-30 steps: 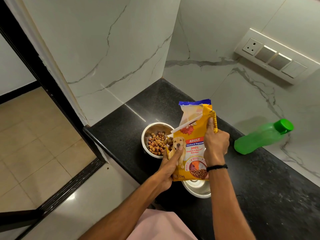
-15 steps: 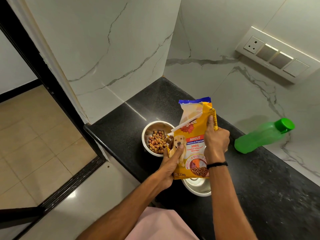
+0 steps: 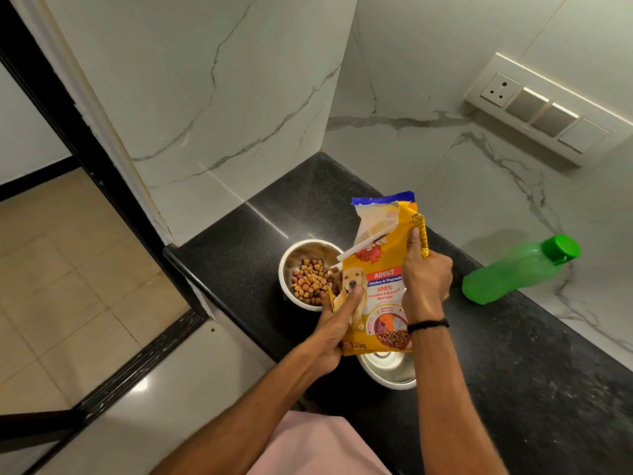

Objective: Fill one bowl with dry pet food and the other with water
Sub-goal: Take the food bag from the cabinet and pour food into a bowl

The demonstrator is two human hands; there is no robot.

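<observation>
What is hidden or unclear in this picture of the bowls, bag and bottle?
Head view:
Near steel bowl: mostly covered by the dog food bag; contents unknown.
Bag's brand name: partly hidden by its folded flap.
Left hand: fingers behind the bag.
Green bottle: water level cannot be told through the plastic.

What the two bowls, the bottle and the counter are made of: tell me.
Kibble bowl and near bowl: likely stainless steel, from their bright mirror-like sheen. Bottle: translucent green plastic, probably; light glows through it. Counter: polished black stone, perhaps granite; speckled and reflective.
</observation>
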